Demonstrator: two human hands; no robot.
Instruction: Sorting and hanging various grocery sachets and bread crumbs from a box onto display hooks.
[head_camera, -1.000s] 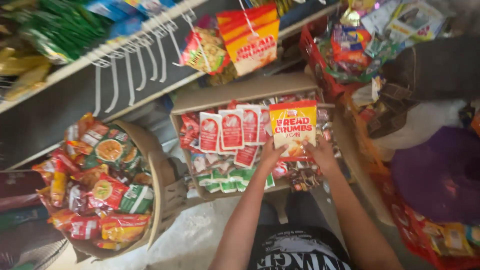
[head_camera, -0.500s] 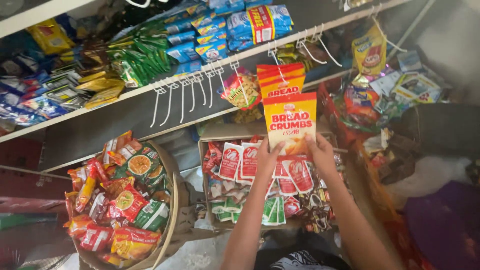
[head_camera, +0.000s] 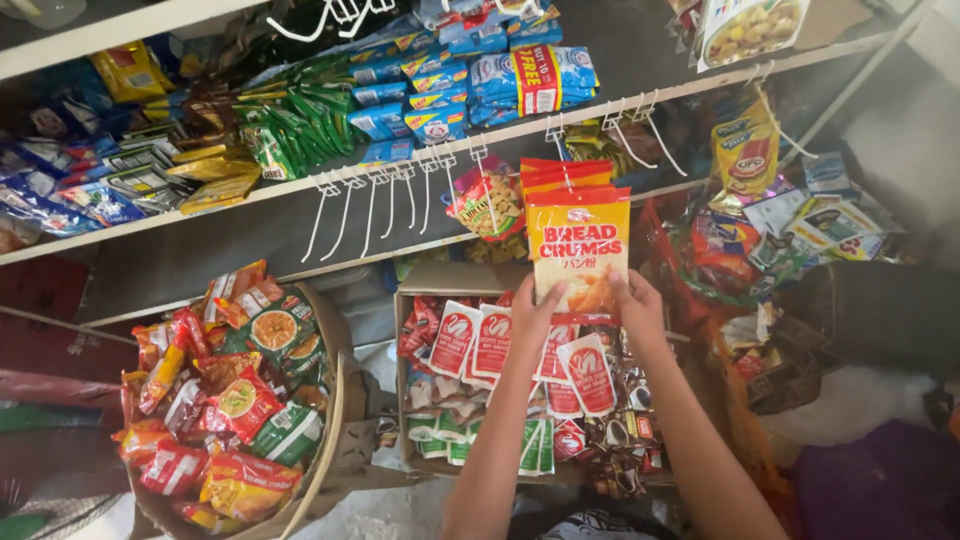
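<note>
Both of my hands hold one yellow-and-orange packet of breadcrumbs by its lower corners, raised to a white hook under the shelf edge. My left hand grips the bottom left corner, my right hand the bottom right. Behind the packet hang more packets of the same kind. Below my arms sits a cardboard box of red-and-white sachets and green sachets.
Several empty white hooks hang along the shelf edge to the left. A round basket of red and green snack packets stands lower left. Blue and green packets fill the shelf above. Mixed hanging bags crowd the right.
My hands have lifted the breadcrumb packet from over the box up to the hook row. The view tilted up, showing more of the shelf.
</note>
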